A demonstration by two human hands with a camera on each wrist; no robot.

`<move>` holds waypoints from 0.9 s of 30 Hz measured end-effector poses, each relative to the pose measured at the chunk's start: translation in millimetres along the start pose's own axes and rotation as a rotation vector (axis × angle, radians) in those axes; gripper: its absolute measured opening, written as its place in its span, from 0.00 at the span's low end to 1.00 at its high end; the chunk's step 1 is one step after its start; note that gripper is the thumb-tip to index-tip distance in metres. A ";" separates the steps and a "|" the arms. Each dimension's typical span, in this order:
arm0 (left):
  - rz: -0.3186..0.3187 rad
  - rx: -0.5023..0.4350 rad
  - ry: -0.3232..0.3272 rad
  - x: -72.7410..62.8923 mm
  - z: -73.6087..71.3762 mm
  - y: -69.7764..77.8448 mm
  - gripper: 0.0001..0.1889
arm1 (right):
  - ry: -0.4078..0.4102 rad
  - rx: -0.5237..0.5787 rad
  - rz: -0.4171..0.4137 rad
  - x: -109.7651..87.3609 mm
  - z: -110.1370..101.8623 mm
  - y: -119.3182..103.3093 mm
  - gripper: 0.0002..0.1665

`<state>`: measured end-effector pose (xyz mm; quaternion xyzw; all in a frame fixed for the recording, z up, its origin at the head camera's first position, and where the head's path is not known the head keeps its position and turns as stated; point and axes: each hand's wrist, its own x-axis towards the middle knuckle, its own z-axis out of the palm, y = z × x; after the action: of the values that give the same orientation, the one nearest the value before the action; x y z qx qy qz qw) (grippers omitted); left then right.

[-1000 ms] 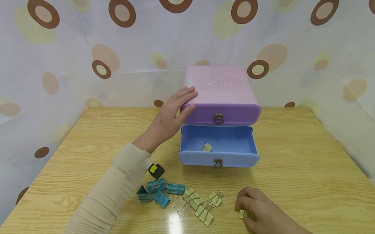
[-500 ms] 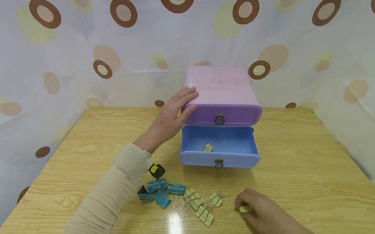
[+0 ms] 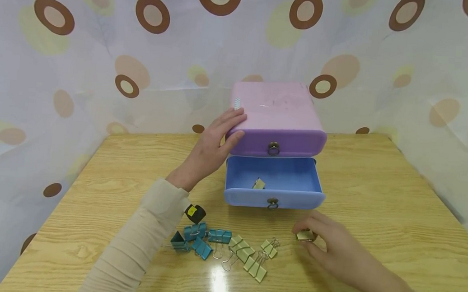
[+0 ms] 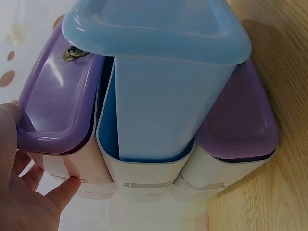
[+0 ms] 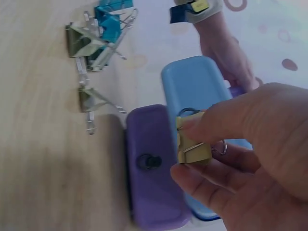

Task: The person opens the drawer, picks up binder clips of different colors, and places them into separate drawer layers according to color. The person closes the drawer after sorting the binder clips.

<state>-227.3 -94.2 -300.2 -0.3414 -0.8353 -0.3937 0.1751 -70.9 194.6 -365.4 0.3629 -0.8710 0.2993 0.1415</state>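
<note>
My left hand (image 3: 211,142) rests on the front left corner of the pink-topped drawer unit (image 3: 277,104), fingers lying along its top and side. Below the purple top drawer (image 3: 250,142), the blue drawer (image 3: 250,198) is pulled out; one yellow binder clip (image 3: 259,184) lies inside. Between thumb and fingers, my right hand (image 3: 336,250) pinches another yellow binder clip (image 5: 195,139), raised above the table in front of the blue drawer, to its right. The left wrist view shows the pulled-out blue drawer (image 4: 159,106) between two purple ones, with my left hand (image 4: 29,202) at the unit's edge.
Left of the right hand, several yellow binder clips (image 3: 255,267) lie on the wooden table (image 3: 377,196). Several teal binder clips (image 3: 219,236) are beside them, near the left sleeve (image 3: 142,230). A patterned curtain (image 3: 174,60) stands behind the table.
My right hand has lifted its yellow binder clip off the table and moved toward the blue drawer. The left hand, the unit and the other clips have stayed put.
</note>
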 end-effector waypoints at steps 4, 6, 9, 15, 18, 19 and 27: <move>-0.008 0.000 -0.003 -0.2 -0.3 0.0 0.24 | 0.072 0.019 -0.082 15.1 -12.6 -4.0 0.30; -0.009 0.000 -0.004 -0.4 -0.5 -0.5 0.24 | 0.096 0.033 -0.107 23.8 -19.5 -6.3 0.30; -0.011 0.001 -0.005 -0.7 -0.8 -1.3 0.24 | 0.130 0.030 -0.131 36.9 -28.7 -8.7 0.28; -0.001 0.001 -0.001 -0.3 -0.9 -0.6 0.24 | 0.174 -0.002 -0.148 60.5 -39.6 -9.7 0.25; 0.001 0.001 0.000 -0.2 -0.8 0.2 0.23 | 0.176 -0.018 -0.148 69.6 -41.3 -9.1 0.24; 0.004 0.002 0.001 -0.1 -0.6 0.2 0.23 | 0.180 -0.024 -0.148 72.2 -41.4 -8.6 0.23; 0.012 0.003 0.006 0.3 0.1 -0.2 0.23 | 0.159 -0.076 -0.080 87.8 -38.3 -0.6 0.17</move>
<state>-227.7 -94.1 -300.1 -0.3448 -0.8334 -0.3925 0.1804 -130.5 170.2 -294.5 0.3669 -0.8525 0.2882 0.2357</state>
